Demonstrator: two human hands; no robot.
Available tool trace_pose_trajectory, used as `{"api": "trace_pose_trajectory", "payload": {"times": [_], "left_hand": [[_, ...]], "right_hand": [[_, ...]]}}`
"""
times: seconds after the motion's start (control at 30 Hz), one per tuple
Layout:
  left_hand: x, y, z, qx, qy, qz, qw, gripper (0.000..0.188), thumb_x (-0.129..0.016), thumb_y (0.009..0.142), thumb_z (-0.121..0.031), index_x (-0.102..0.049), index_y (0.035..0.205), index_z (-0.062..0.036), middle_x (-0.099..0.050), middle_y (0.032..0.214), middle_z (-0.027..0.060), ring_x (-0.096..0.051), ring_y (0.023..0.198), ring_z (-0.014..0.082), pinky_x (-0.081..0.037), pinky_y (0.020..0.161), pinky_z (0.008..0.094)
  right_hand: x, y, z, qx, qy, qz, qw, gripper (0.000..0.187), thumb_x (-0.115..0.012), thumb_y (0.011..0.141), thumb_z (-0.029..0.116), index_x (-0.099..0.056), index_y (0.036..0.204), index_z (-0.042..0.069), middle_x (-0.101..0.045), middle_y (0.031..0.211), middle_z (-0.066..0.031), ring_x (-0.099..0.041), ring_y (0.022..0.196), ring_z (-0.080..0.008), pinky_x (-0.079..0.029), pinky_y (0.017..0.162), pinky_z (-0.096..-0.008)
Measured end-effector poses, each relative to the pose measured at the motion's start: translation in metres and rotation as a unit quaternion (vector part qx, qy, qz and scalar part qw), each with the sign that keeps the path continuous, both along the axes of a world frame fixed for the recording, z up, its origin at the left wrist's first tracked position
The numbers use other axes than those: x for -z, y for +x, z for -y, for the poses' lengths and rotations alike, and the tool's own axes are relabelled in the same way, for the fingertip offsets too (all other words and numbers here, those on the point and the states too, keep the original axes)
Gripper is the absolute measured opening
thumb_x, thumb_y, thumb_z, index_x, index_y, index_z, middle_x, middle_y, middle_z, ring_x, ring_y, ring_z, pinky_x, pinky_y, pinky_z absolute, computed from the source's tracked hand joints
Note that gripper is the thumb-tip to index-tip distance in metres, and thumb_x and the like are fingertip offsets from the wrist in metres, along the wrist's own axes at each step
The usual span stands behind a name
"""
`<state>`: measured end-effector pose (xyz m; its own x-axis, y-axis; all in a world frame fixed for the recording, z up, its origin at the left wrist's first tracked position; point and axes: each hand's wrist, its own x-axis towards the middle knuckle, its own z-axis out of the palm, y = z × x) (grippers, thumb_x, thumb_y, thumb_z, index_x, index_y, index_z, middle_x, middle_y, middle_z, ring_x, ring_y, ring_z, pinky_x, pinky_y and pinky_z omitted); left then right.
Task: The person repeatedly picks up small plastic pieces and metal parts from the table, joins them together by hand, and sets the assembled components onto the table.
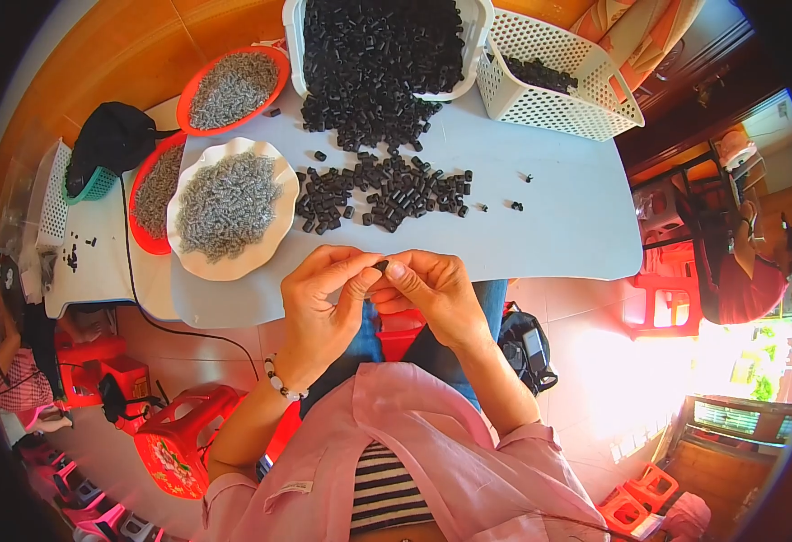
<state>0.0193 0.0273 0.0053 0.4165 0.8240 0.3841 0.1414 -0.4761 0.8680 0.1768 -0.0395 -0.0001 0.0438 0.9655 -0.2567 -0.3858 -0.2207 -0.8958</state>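
Note:
Above my lap, just off the table's near edge, my left hand (332,287) and my right hand (427,287) meet with fingertips pinched together. Between them is a small black cylindrical piece (381,266), mostly covered by the fingers. Beyond my hands, a loose spread of similar black pieces (398,194) lies on the grey-blue table (540,239). A larger heap spills out of a white tub (479,45) at the far side. To the left, a cream scalloped plate (213,269) holds many small metallic, spring-like pieces (231,203).
Two red bowls, a far one (281,77) and a nearer one (145,237), hold more metallic pieces. At the far right stands a white perforated basket (549,99) with black pieces inside. A black cable (134,280) hangs over the left edge. Red stools (183,443) stand on the floor.

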Motion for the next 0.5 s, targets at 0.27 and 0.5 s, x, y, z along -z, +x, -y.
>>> {"api": "trace_pose_trajectory", "payload": {"times": [0.27, 0.5], "left_hand": [[0.017, 0.01, -0.022, 0.023, -0.163, 0.052, 0.985, 0.016, -0.069, 0.092, -0.009, -0.074, 0.104, 0.0009, -0.069, 0.083, 0.0069, -0.062, 0.073, 0.0092, -0.048, 0.064, 0.0222], [0.028, 0.005, -0.03, 0.022, -0.28, 0.115, 0.953, 0.02, -0.068, 0.094, -0.012, -0.072, 0.108, 0.0016, -0.067, 0.086, 0.0032, -0.06, 0.077, 0.0068, -0.048, 0.068, 0.0208]], "right_hand": [[0.012, 0.005, -0.019, 0.043, 0.004, -0.008, 0.999, 0.026, -0.06, 0.1, 0.021, -0.067, 0.106, -0.003, -0.073, 0.092, -0.0121, -0.07, 0.079, -0.0141, -0.059, 0.072, -0.0284], [0.017, 0.006, -0.027, 0.106, 0.019, 0.266, 0.958, 0.015, -0.065, 0.095, 0.011, -0.07, 0.102, -0.001, -0.073, 0.086, -0.0088, -0.067, 0.074, -0.0121, -0.055, 0.066, -0.0268]]}}
